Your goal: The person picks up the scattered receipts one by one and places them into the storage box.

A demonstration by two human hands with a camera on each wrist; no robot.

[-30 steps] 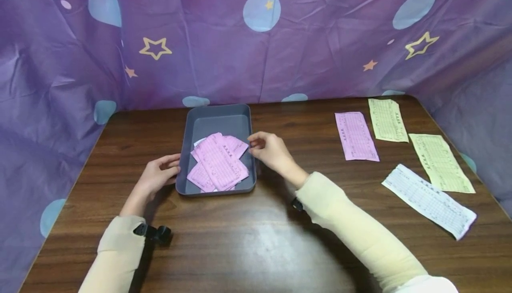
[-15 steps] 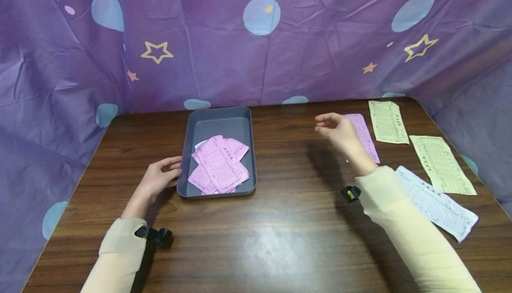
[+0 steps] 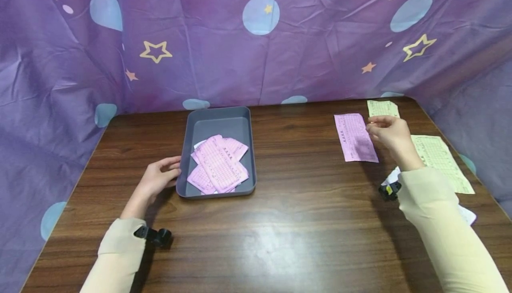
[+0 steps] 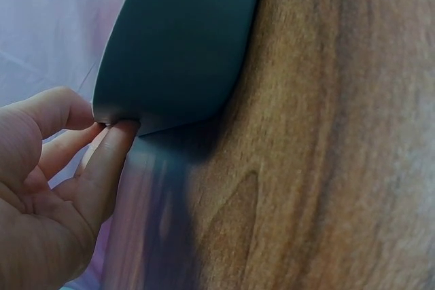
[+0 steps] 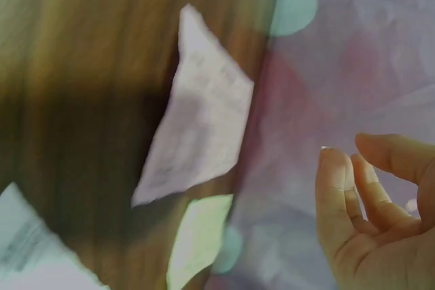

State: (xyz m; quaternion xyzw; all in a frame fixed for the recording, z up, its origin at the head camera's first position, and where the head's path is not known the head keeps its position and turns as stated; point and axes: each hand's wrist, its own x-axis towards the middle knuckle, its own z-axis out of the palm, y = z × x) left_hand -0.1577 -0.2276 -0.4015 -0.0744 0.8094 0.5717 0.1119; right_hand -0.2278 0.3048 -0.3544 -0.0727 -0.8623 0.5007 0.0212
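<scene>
Now right hand point(image 3: 394, 139) hovering by pink paper point(image 3: 354, 137), far right, fingers parted; loose-fingered left hand point(image 3: 157, 179) touching tray point(image 3: 222, 126). Paper probably feeling light, bendy; best pinching edge point(image 3: 362, 160).

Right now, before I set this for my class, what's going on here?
A person's left hand touches the side of a grey tray, which holds a loose pile of slips, mostly pink. The right hand, holding nothing, hovers beside a lone pink slip lying on the table. Two green slips lie near it, and a white slip is partly hidden behind the sleeve.
</scene>
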